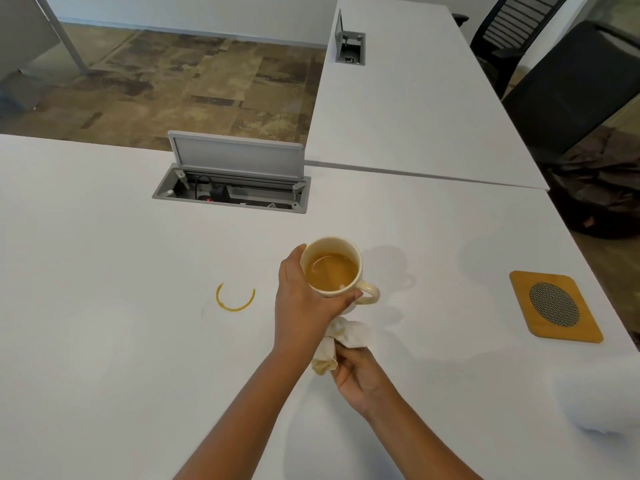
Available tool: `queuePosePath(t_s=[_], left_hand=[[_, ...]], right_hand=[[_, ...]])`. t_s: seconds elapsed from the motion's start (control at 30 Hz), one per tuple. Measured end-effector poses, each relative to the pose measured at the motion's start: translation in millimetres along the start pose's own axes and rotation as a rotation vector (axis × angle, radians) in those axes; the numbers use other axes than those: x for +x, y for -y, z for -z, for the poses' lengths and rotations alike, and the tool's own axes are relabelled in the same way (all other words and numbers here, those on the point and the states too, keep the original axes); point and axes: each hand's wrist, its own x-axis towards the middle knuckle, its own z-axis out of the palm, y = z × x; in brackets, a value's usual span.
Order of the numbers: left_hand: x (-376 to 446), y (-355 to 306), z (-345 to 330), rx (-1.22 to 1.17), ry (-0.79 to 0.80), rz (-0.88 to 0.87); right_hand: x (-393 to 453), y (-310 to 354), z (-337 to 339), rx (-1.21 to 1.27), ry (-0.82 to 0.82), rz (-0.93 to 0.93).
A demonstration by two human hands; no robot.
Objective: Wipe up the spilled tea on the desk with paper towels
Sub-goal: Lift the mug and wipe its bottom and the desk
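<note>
The left hand (304, 299) holds the mug (332, 268) above the table (104, 341); the right hand (356, 375) grips a stained towel (346, 337) under it. The tea ring (235, 299) is still unwiped.

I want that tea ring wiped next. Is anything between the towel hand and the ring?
Yes: the left hand, holding the mug, sits between the right hand gripping the paper towel and the tea ring.

White desk (104, 341) with tea ring (235, 299), yellow coaster (554, 308).
</note>
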Motion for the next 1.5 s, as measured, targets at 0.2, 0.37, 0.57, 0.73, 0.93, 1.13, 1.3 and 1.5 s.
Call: queuePosePath(t_s=[0.2, 0.37, 0.57, 0.73, 0.93, 1.13, 1.3, 1.5], left_hand=[[4, 10, 26, 0.007, -0.102, 0.008], [4, 26, 50, 0.026, -0.192, 0.052], [0, 39, 59, 0.002, -0.214, 0.100], [1, 49, 66, -0.033, -0.224, 0.115], [4, 70, 99, -0.020, -0.262, 0.133], [-2, 92, 134, -0.010, -0.340, 0.186], [-5, 111, 151, 0.011, -0.411, 0.212], [-4, 123, 154, 0.007, -0.452, 0.263]], right_hand=[[24, 6, -25, -0.176, 0.058, -0.067], [44, 2, -33, 0.038, -0.163, -0.109], [50, -33, -57, -0.026, -0.075, -0.271], [63, -46, -66, -0.269, -0.043, -0.301], [104, 1, -46, -1.213, -0.471, 0.315], [145, -6, -23, -1.508, -0.518, 0.200], [178, -33, -53, -1.559, -0.466, 0.270], [209, -69, -102, -1.167, -0.417, 0.060]])
